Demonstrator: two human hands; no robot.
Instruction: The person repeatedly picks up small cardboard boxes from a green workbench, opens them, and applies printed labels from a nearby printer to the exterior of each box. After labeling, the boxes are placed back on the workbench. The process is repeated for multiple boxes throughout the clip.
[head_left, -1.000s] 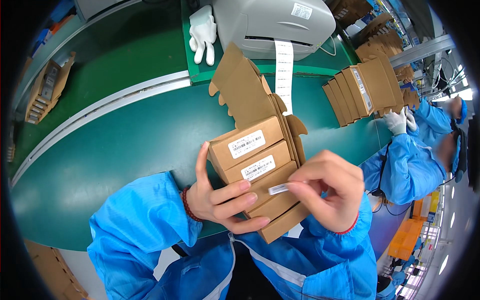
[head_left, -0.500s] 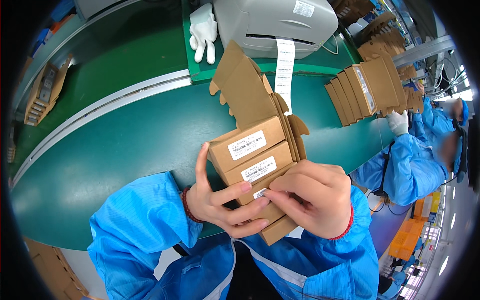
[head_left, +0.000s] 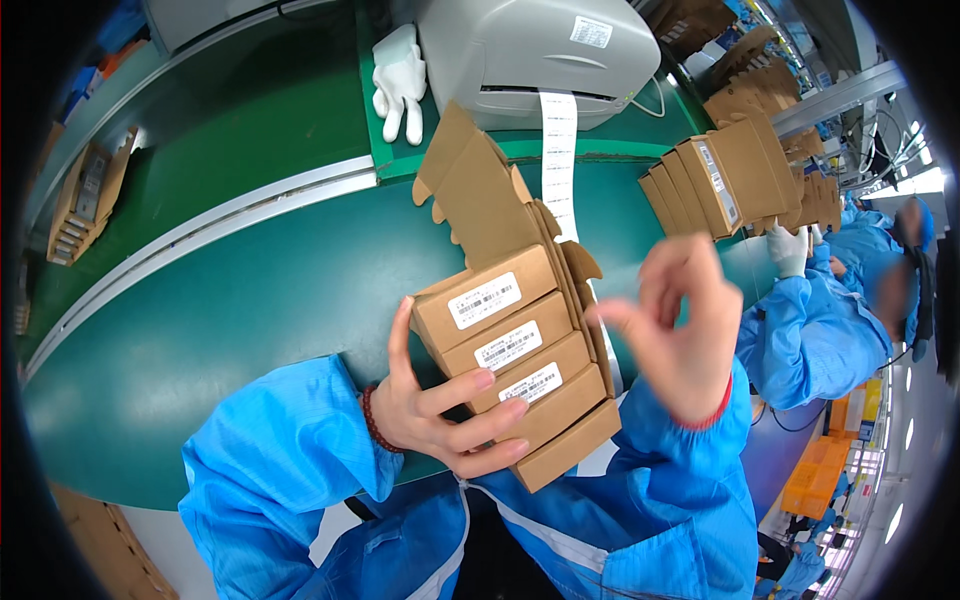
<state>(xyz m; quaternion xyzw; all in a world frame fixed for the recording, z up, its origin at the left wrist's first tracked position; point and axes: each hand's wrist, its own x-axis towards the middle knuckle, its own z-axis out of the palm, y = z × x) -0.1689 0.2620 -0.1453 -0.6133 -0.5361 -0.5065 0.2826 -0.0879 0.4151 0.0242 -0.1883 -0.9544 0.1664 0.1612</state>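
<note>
Left hand (head_left: 425, 415): clasping labelled cartons (head_left: 562, 356); right hand (head_left: 692, 345): blurred beside them; cannot tell its grip

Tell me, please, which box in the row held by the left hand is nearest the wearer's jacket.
The bottom box of the row: no other box lies between it and the blue jacket.

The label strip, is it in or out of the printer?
Partly out: the label strip extends from the printer toward the boxes. How much is inside, I cannot tell.
</note>
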